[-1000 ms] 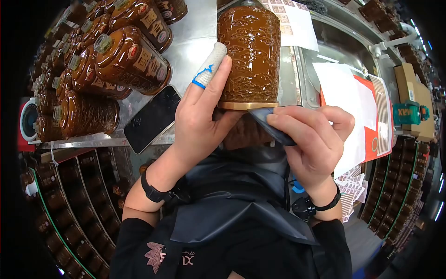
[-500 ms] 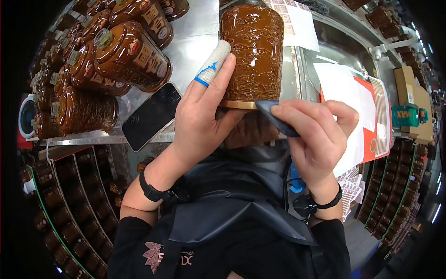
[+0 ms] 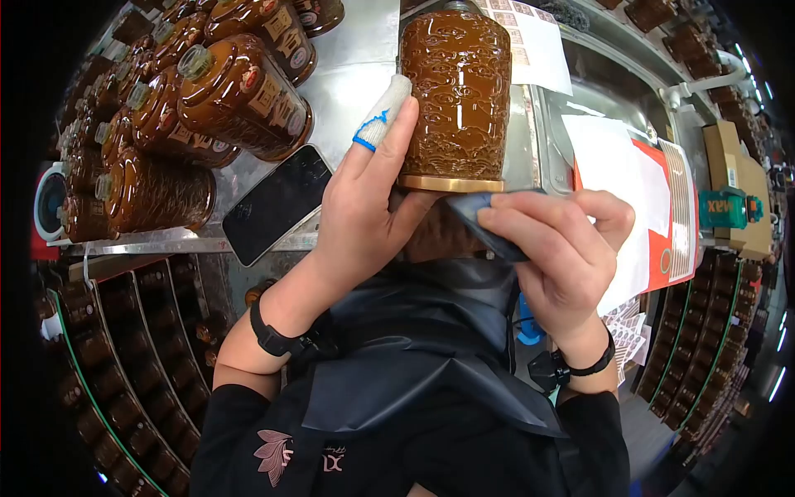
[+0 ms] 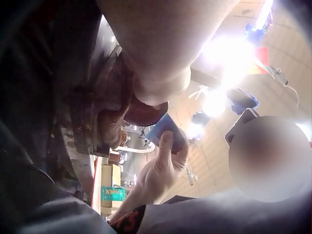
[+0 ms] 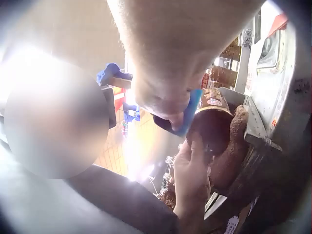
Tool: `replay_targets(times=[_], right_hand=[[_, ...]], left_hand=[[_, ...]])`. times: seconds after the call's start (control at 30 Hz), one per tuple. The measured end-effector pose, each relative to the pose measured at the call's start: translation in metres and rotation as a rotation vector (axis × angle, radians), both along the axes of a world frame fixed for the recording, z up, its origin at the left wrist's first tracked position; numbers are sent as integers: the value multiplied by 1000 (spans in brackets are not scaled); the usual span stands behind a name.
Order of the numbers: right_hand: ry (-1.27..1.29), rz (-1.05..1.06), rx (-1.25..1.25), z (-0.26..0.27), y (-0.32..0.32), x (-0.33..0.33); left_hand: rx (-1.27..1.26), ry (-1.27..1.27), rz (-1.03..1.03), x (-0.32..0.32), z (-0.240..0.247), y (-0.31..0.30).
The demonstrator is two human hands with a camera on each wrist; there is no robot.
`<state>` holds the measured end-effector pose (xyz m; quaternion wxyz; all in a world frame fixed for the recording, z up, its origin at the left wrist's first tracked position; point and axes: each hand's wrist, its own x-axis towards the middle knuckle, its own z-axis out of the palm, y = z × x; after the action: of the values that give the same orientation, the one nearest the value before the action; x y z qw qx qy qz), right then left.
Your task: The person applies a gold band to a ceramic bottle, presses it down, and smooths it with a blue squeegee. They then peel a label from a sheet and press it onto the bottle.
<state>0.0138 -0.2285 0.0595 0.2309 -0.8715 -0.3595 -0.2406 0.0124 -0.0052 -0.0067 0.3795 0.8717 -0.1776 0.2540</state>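
A brown embossed bottle [image 3: 455, 99] lies on its side, its gold-rimmed base [image 3: 451, 184] facing the person. The left hand [image 3: 364, 195] grips it from the left and under the base; one finger wears a grey cover with a blue edge. In the right wrist view the left thumb lies against the dark round base [image 5: 209, 129]. The right hand [image 3: 567, 248] pinches a dark blue, flexible sheet [image 3: 489, 228] just below the rim's right part. That sheet [image 4: 168, 132] looks lighter blue in the left wrist view. A brown cloth [image 5: 231, 158] lies beneath the bottle.
Several brown bottles [image 3: 244, 95] crowd the table's left side, with a black phone [image 3: 277, 203] beside them. To the right are white papers [image 3: 609, 166], an orange-red sheet [image 3: 660, 248], a cardboard box [image 3: 729, 149] and a green tool [image 3: 722, 209]. Bottle racks [image 3: 124, 348] stand below.
The blue sheet moved up against the gold rim, then back down beneath it, its free edge now spread wider. The bottle and left hand have shifted slightly to the right in view.
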Motion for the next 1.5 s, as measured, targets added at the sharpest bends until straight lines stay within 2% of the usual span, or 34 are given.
replay_targets(times=[0.07,0.2,0.3,0.37,0.5,0.77,0.93,1.5], right_hand=[[93,48,-56,1,0,-5],[46,-27,-5,6,-12,-6],[33,-22,21,9,-13,0],[26,-22,16,8,-10,6],[33,23,64,1,-6,12],[115,14,63,2,-11,5],[22,-19,85,-2,-4,7],[52,-9,127,-8,-1,5]], left_hand=[[-20,-26,-12,1,-3,1],[-82,21,-16,-3,-5,0],[-67,138,0,-3,10,-1],[123,-104,16,6,24,-7],[137,-53,-92,17,24,-17],[153,-92,-19,17,25,-16],[160,-49,-38,16,27,-13],[123,-111,-17,19,22,-15]])
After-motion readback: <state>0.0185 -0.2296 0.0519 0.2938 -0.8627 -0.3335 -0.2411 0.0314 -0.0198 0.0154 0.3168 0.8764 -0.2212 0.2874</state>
